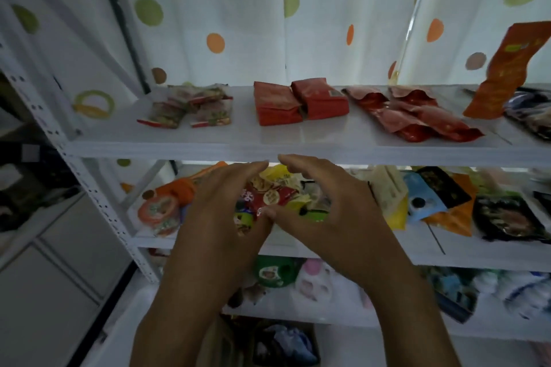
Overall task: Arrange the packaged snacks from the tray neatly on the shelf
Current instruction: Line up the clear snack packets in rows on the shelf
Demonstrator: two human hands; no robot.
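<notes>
Both my hands cup a bundle of small snack packets [272,195], red, yellow and green, just below the front edge of the upper shelf board [208,146]. My left hand [220,205] wraps the bundle's left side and my right hand [331,205] its right side, thumbs meeting underneath. On the upper shelf lie a pile of small clear packets [190,107], two red box-like packs [298,101] and several flat red pouches [417,116]. No tray is in view.
An orange pouch [504,71] stands upright at the upper shelf's right end beside dark packs [530,113]. The middle shelf [432,244] holds mixed snack bags, the lower shelves more goods. A white perforated upright [89,182] stands on the left, with a dotted curtain behind.
</notes>
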